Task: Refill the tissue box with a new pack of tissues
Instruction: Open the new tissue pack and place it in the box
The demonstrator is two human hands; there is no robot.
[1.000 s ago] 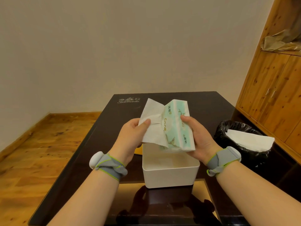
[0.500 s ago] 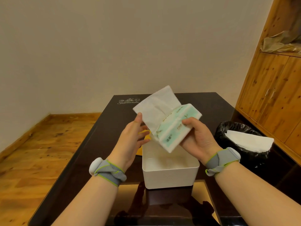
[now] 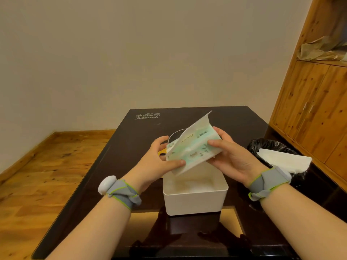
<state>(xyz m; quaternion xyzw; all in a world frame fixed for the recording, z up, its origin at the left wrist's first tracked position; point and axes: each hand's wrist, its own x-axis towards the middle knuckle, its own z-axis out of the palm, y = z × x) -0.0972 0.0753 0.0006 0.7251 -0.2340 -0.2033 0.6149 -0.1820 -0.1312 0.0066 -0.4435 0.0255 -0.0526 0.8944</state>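
Note:
A white, open-topped tissue box (image 3: 195, 202) stands on the dark glossy table (image 3: 116, 177), its inside bare. Just above its far rim I hold a soft pack of tissues (image 3: 193, 151) in green-and-white wrap, tilted, with a white tissue sheet sticking up from its far side. My left hand (image 3: 157, 160) grips the pack's near left corner, thumb on top. My right hand (image 3: 231, 156) clasps its right end. A small yellow-orange thing behind my left hand is mostly hidden.
A black-lined waste bin (image 3: 272, 151) with white paper (image 3: 285, 160) in it stands right of the table. Wooden cabinets (image 3: 315, 109) line the right wall. Wooden floor (image 3: 37, 175) lies to the left. A printed logo (image 3: 147, 116) marks the table's far left.
The pack has dropped lower and tilted flatter over the box. My left hand has shifted from the loose tissue sheet to the pack's near left corner.

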